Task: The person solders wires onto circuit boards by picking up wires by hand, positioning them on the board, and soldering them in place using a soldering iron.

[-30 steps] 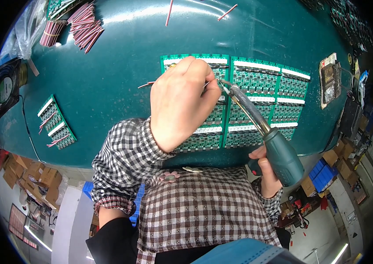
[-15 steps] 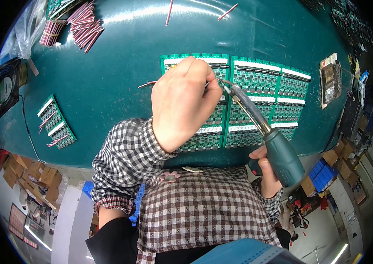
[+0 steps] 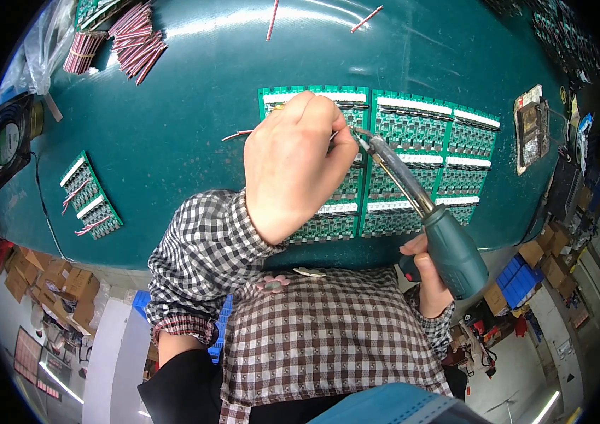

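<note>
My left hand [image 3: 293, 162] is closed over the left-hand green circuit board panel [image 3: 335, 230], thumb and fingertips pinched together. A thin red-and-white wire [image 3: 237, 134] sticks out on the left of this hand; its other end is hidden by the fingers. My right hand [image 3: 433, 279] grips a soldering iron [image 3: 455, 251] by its dark green, gun-like handle. Its metal tip reaches up and left, to the board right beside my left fingertips. Another circuit board panel [image 3: 423, 141], with white strips and black parts in rows, lies alongside on the right.
A smaller board with wires [image 3: 91, 198] lies at left. Bundled red-and-white wires [image 3: 137, 42] are at the far left, and loose wires [image 3: 367, 19] at the far edge. A fan [image 3: 8, 145] stands on the left, a worn metal-and-wire holder [image 3: 530, 131] on the right.
The soldering iron's handle has shifted very slightly left, its tip staying by my left fingertips. My left hand and the boards look unmoved.
</note>
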{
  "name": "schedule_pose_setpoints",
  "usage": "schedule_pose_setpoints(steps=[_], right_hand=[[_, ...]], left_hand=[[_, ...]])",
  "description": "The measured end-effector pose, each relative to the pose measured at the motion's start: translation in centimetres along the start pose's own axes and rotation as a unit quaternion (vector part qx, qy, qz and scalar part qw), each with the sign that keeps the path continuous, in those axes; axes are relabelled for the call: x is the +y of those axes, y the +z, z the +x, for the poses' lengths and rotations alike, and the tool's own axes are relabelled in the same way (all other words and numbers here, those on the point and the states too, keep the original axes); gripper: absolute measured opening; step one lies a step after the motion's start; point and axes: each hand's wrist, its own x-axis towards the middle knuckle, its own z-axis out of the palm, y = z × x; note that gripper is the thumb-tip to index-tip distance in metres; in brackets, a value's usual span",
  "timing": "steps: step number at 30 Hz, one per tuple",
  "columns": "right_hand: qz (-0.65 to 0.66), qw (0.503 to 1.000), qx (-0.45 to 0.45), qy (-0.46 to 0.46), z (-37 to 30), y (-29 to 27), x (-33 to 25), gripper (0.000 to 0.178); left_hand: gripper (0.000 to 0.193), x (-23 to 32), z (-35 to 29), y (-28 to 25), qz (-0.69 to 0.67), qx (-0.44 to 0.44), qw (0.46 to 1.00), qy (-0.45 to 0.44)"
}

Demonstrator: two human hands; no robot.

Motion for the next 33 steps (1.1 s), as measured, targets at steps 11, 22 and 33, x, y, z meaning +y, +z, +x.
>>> schedule_pose_setpoints(steps=[11,22,33], right_hand=[[-0.002,1.0,0.017,0.01,-0.03,0.33,-0.58,0.036],[0.028,1.0,0.009,-0.002,0.24,0.01,-0.46,0.043],[0.036,0.999,0.004,0.035,0.19,-0.03,-0.37,0.036]], left_hand=[[0.014,-0.12,-0.06,0.13,0.005,0.011,1.0,0.004],[0.014,-0.06,-0.03,0.09,0.007,0.011,1.0,0.006],[0.013,-0.1,0.01,0.12,-0.002,0.007,1.0,0.006]])
